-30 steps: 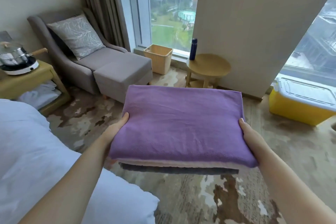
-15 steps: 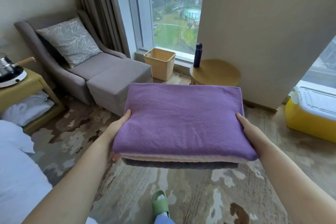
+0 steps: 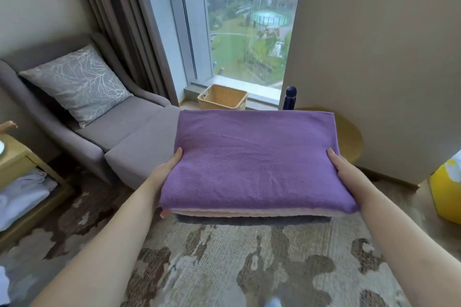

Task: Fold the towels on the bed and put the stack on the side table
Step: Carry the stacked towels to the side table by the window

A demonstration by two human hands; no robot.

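Left hand (image 3: 163, 174) and right hand (image 3: 346, 172) grip a neat towel stack (image 3: 249, 162): purple atop pink and grey layers.

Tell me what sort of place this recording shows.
Probably a high-rise hotel room or bedroom: a grey lounge chair with a cushion, long curtains beside a tall window overlooking grounds below, and patterned carpet. The left hand and right hand hold a towel stack.

Bare-armed person: left hand (image 3: 161, 178), right hand (image 3: 349, 177).
The smooth left forearm (image 3: 109, 244) and right forearm (image 3: 404, 244) were uncovered from frame edge to wrist; both hands were bare too, thumbs ending in short rounded nails.
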